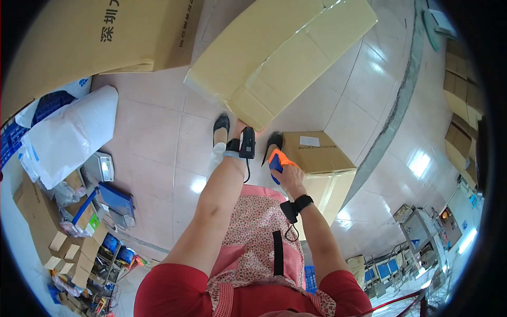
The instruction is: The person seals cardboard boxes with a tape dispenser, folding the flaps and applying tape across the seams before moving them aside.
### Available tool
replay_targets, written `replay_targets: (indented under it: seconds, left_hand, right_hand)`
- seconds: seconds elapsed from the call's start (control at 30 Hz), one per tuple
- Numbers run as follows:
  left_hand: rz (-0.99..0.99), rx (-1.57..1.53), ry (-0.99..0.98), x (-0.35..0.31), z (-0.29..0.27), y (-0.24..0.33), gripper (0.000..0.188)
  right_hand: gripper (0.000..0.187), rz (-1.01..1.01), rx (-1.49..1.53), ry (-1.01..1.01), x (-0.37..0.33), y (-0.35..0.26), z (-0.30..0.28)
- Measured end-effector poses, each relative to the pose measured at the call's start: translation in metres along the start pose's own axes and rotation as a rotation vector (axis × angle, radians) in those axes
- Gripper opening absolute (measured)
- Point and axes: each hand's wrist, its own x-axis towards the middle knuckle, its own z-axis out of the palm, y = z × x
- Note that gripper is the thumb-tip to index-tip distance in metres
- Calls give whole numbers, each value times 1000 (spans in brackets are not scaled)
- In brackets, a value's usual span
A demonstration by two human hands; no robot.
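2 bare forearms reach forward from the lower edge, red short sleeves at the shoulders. Left arm is nearly straight, angled slightly inward; left hand (240,128) is at the near end of the long carton (280,63), mostly hidden behind a black wrist device (247,142). Can't tell if those fingers are spread, gripping or just resting. Right arm is more bent and angles inward; right hand (291,177) is wrapped around an orange-and-blue handheld tool (280,161), orange end foremost. Right wrist carries a black strap (303,203) plus cable.

Long carton lies diagonally ahead of both hands, clear tape along its seam. Tool sits just short of its near corner, beside the smaller carton (322,156).

Markings: smaller carton has 1 white label (309,141) on top, text too small to read, plus a dark printed line near an edge. Big carton (153,37) at upper left shows large dark characters on 1 face, smaller ones on the next. No print made out on the long carton.
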Motion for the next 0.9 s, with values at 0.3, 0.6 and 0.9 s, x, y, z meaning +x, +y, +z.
replay_targets:
  seconds: [0.3, 0.6, 0.9]
  left_hand:
    - [1796, 1383, 570, -69, 87, 96, 57]
    - [973, 437, -19, -31, 83, 103, 52]
    - [1038, 187, 139, -9, 18, -102, 60]
  right_hand:
    - [45, -7, 64, 20, -11, 6, -26]
    - [45, -127, 250, 150, -17, 43, -32]
    - [48, 196, 981, -50, -95, 108, -52]
